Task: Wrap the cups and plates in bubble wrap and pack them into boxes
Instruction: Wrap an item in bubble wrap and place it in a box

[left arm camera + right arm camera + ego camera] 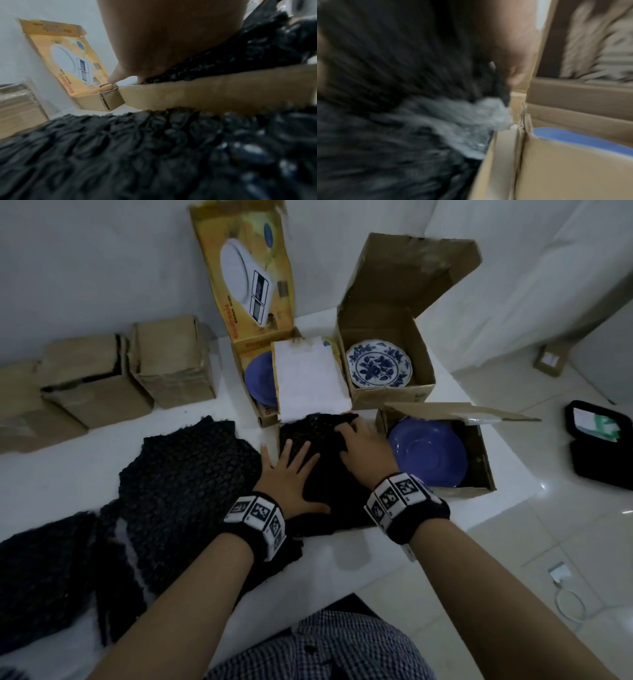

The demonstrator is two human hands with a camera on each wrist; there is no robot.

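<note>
A bundle wrapped in black bubble wrap [337,487] lies in a cardboard box [214,92] at the table's middle, under a raised white flap [308,378]. My left hand [291,474] presses flat on its near left side, fingers spread. My right hand [359,440] lies on its far right part, with the fingers curled over the far edge of the wrap. What the wrap covers is hidden. A loose sheet of black bubble wrap [185,484] spreads out to the left. The right wrist view is blurred; it shows black wrap beside a blue plate [573,138].
A blue plate [428,453] sits in an open box [479,446] at right. A blue-and-white floral plate [378,363] lies in a box behind. Another blue plate [260,381] is in the yellow scale box [246,285]. Closed cartons [174,361] stand left. A black case [599,440] is on the floor.
</note>
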